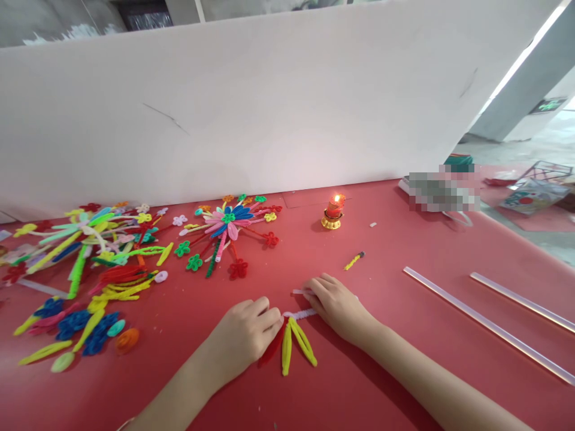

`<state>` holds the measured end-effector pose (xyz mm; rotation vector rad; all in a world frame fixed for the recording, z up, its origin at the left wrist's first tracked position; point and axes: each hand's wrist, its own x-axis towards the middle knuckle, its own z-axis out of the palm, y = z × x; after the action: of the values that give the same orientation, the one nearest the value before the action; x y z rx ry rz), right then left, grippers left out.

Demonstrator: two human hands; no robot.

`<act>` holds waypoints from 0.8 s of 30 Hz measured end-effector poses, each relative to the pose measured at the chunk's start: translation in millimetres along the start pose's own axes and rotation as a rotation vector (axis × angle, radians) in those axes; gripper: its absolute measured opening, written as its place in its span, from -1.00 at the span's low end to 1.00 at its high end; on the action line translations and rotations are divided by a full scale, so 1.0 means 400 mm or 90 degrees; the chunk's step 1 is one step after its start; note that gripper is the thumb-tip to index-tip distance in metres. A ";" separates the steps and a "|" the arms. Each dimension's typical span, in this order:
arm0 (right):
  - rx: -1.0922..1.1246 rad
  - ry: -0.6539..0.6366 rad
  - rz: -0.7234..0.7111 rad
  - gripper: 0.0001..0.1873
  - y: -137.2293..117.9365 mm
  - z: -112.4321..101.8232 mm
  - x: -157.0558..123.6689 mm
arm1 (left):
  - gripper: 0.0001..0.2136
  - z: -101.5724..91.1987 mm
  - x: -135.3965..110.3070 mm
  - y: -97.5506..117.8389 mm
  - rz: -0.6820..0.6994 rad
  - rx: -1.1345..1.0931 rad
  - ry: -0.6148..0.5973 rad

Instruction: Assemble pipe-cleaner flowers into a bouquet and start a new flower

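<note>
Near the middle of the table, a small pipe-cleaner piece lies between my hands. It has two looped yellow petals (287,348), a partly covered red part (273,346) and a pale lilac twisted stem (302,313). My left hand (249,332) is closed, its fingertips pinching the piece at the red part beside the petals' joint. Curled over the other end of the stem, my right hand (336,306) is closed on it, with the fingertips hidden underneath. A pale translucent strip (298,292) pokes out from beneath the right fingers; most of it is covered.
A lit red candle (334,209) on a gold stand burns behind my hands. Left are two pipe-cleaner flower clusters (229,218) (85,230) and loose pieces (92,326). A short yellow twist (354,261), clear rods (487,323) and a blurred-out item (438,191) lie right. A white panel (251,108) stands behind.
</note>
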<state>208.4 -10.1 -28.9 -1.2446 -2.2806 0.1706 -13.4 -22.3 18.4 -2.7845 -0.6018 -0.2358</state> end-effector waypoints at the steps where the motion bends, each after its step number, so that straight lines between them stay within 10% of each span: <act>1: -0.001 0.002 -0.003 -0.72 0.000 0.000 0.000 | -0.86 -0.001 0.000 0.001 -0.003 -0.001 -0.005; 24: 0.009 -0.002 0.000 -0.73 0.004 0.003 -0.001 | -0.87 -0.004 0.001 0.005 -0.013 0.011 -0.039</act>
<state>209.0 -9.4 -30.7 -1.2380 -2.2777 0.1881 -12.2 -24.5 19.6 -2.7781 -0.6437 -0.1497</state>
